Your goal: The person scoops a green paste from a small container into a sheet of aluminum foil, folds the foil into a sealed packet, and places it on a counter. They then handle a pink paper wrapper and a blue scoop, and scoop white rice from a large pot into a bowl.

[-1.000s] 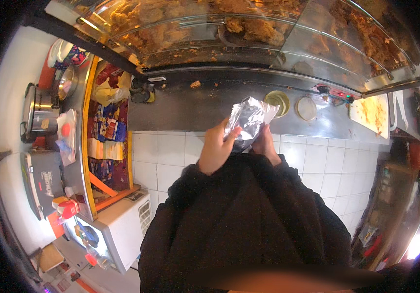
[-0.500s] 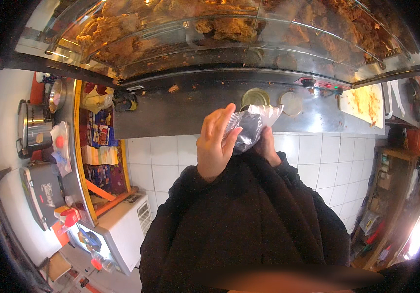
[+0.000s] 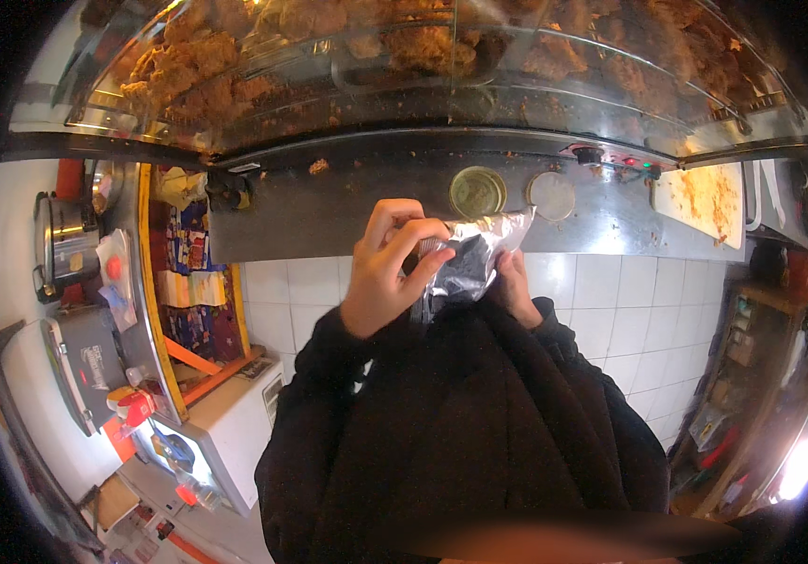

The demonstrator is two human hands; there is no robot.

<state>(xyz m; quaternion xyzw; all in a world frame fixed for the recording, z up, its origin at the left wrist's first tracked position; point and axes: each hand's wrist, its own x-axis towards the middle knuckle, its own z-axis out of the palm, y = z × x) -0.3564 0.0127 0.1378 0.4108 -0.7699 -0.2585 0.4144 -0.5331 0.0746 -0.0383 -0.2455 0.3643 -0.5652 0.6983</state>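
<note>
Foil bag (image 3: 472,260) — crinkled, silvery, dark inside — between both hands.

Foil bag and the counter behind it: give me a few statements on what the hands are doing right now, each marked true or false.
1. Both hands hold the silver foil bag. True: the left hand grips its left side and the right hand its right side.
2. The foil bag lies flat on the steel counter. False: it is held up in front of the person's chest, off the counter.
3. Two round lids sit on the counter beyond the bag. True.
4. The glass display case is empty. False: it holds browned fried pieces.
5. The person wears short white sleeves. False: both arms are in long black sleeves.
</note>
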